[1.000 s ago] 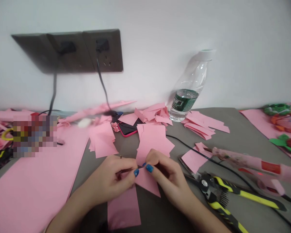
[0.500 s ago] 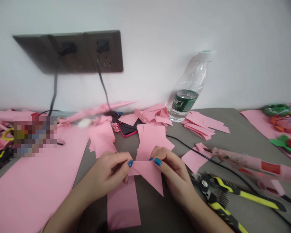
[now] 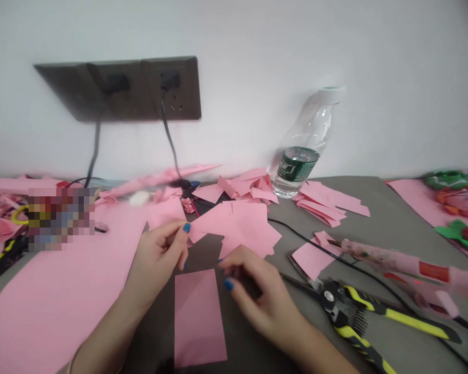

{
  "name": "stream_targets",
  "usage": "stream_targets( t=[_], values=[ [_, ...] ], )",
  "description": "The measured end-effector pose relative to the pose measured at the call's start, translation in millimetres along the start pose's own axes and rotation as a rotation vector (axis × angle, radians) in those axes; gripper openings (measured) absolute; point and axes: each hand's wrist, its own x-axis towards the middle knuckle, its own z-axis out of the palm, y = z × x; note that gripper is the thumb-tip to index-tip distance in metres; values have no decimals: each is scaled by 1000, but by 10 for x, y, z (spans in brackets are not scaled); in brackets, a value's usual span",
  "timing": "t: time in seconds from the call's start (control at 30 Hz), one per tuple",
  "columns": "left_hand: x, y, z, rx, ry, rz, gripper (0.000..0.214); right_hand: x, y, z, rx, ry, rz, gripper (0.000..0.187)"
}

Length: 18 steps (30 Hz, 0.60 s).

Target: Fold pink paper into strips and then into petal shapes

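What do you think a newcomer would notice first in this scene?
Pink paper dominates: a large sheet covers the left of the grey tabletop, with cut pieces scattered in the middle. On the right, yellow-and-black wire cutters lie beside a pink hot glue gun, and a clear water bottle stands by the wall.

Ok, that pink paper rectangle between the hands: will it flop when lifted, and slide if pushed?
This pink paper rectangle looks like thin craft paper, so it is probably light and will likely droop if lifted by one edge. It lies flat and loose on the grey tabletop, so a push would probably slide it.
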Motion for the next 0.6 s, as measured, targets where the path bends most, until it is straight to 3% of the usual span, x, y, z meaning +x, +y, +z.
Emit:
stream_targets(
  t=[0.1, 0.17, 0.4, 0.57, 0.6],
  values=[
    [8, -11, 32, -25, -59, -52, 34, 1, -38, 59, -341, -204, -146, 30],
    [13, -17, 44, -50, -81, -90, 34, 1, -37, 82, -448, -275, -176, 35],
    [34, -67, 65, -117, -196, -172, 40, 26, -37, 70, -454, -368, -206, 40],
    [29, -70, 85, -105, -224, -213, 24, 29, -44, 76, -444, -409, -187, 45],
    [24, -65, 85, -100, -222, -222, 28, 28, -43, 79, -437, -417, -187, 44]
  ],
)
